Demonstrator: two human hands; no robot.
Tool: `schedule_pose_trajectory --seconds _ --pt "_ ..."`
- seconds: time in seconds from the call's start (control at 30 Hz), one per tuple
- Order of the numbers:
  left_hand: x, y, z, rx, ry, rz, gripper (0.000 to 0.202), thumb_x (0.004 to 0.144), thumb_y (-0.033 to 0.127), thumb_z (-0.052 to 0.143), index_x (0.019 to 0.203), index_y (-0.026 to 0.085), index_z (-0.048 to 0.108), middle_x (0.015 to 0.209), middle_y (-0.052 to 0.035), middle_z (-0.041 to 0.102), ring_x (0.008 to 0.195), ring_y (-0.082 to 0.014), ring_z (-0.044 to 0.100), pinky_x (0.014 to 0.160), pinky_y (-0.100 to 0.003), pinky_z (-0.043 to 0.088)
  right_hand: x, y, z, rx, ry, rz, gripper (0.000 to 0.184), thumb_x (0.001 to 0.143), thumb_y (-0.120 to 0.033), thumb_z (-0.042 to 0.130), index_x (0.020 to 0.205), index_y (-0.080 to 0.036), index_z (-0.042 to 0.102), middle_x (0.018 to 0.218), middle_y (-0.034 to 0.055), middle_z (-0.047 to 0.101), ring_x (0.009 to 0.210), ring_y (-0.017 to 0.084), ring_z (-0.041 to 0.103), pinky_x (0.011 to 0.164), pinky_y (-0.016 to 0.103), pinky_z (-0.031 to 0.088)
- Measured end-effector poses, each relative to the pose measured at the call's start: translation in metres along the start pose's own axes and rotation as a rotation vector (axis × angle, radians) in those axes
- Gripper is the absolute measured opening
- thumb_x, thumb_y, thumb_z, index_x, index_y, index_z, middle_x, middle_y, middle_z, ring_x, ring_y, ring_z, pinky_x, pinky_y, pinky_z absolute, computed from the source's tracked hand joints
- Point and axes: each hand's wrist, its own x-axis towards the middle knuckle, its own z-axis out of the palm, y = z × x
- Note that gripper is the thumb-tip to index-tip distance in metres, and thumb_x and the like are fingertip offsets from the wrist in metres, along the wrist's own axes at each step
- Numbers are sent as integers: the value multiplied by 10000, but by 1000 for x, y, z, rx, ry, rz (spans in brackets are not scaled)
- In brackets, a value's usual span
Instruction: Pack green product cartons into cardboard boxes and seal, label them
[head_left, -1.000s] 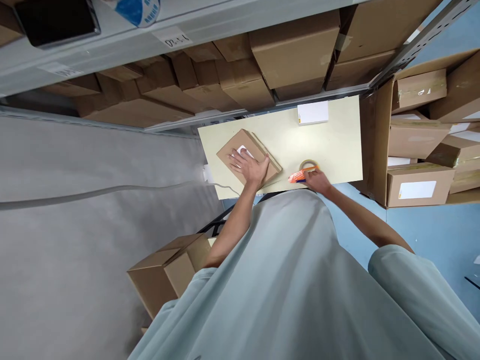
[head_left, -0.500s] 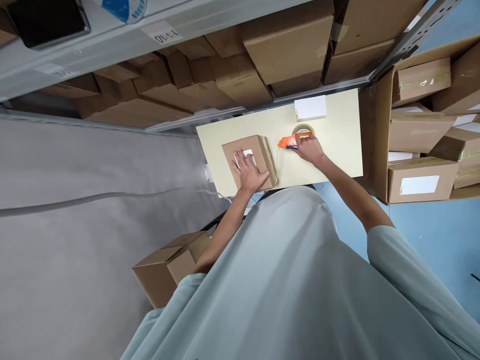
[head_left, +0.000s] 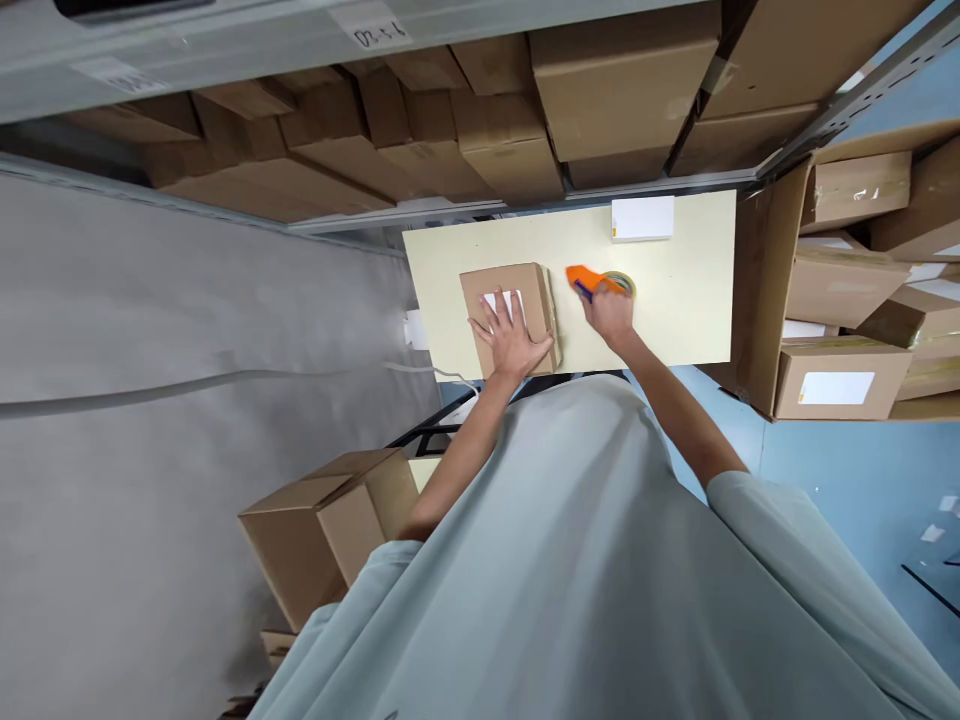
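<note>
A small cardboard box [head_left: 480, 287] with a white label and tape along its right side lies on the pale table [head_left: 675, 310]. My left hand [head_left: 513, 345] rests flat on its top, fingers spread over the label. To the right of the box, my right hand [head_left: 609, 313] is wrapped around an orange tape dispenser [head_left: 589, 278] that carries a roll of tape. The dispenser's front end points left toward the box, with a gap between them. My fingers hide part of its handle.
A stack of white labels [head_left: 643, 218] lies at the table's back edge. Behind it, a shelf [head_left: 450, 212] holds several cardboard boxes. At the right stands a large open carton [head_left: 784, 290] filled with taped boxes; an open carton [head_left: 300, 540] is at the lower left. A cable [head_left: 225, 380] runs along the wall.
The tape dispenser in my right hand has turned and tilted, and the strip seen near the box's right side no longer shows. My left hand stays on the box. The view has shifted slightly.
</note>
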Motion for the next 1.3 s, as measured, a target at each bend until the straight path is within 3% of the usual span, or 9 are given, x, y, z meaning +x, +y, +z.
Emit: schedule_pose_trajectory --seconds 0.1,0.23,0.37,0.5,0.63,0.77,0.93,1.1,1.3 --pt "-5 -1 -1 -5 -25 35 1133 854 543 768 1810 164 292 1912 -207 101 1772 -473 -105 1351 -791 -83 18 5 -12 21 106 139 696 1200 -483 287 1355 118 603 1005 323 759 944 367 775 923 462 563" --pt "-10 0 -5 -27 -40 37 1126 854 536 773 1801 145 303 1905 -236 109 1769 -490 -88 1346 -807 -57 32 17 -42 10 191 83 699 1182 -529 332 1393 81 603 980 293 776 916 402 769 910 504 576" --pt "-3 10 -19 -115 0 20 1067 881 564 768 1764 128 357 1882 -286 170 1772 -499 -24 1352 -810 27 13 22 -82 -25 224 21 727 1165 -587 355 1429 42 606 1011 291 796 908 408 765 928 492 569" --pt "28 44 -59 -221 177 115 1047 915 592 745 1780 182 320 1890 -238 189 1781 -459 -32 1376 -773 50 -9 14 -130 -106 255 -20 771 1149 -637 384 1472 30 593 1063 294 798 952 426 763 911 474 564" --pt "67 89 -126 -258 370 293 1024 952 575 713 1809 244 259 1912 -165 158 1786 -403 -90 1402 -726 16 -5 3 -187 -163 356 -95 778 1147 -657 368 1450 12 626 1078 298 788 958 422 742 911 488 564" --pt "102 117 -185 -295 499 391 998 995 548 667 1824 227 214 1924 -131 118 1773 -398 -172 1403 -724 -29 24 -8 -249 -182 505 -185 773 1151 -664 372 1427 17 615 1075 300 775 987 427 728 957 506 546" --pt "144 121 -226 -328 582 396 952 1032 528 616 1825 208 197 1923 -126 133 1785 -353 -146 1423 -662 -42 80 -38 -317 -223 524 -255 736 1158 -637 434 1420 29 608 1116 309 771 1053 432 734 1001 514 529" --pt "169 120 -250 -322 653 382 881 1057 525 574 1806 183 261 1913 -155 174 1794 -352 -74 1423 -661 12 123 -81 -360 -271 403 -290 643 1143 -599 558 1315 5 695 1209 321 787 1149 405 750 993 458 554" --pt "176 110 -252 -400 660 379 869 979 362 632 1768 152 332 1888 -187 249 1796 -356 62 1438 -613 70 151 -107 -376 -276 309 -272 593 1122 -555 649 1363 -17 707 1320 316 784 1292 380 740 1156 469 499"
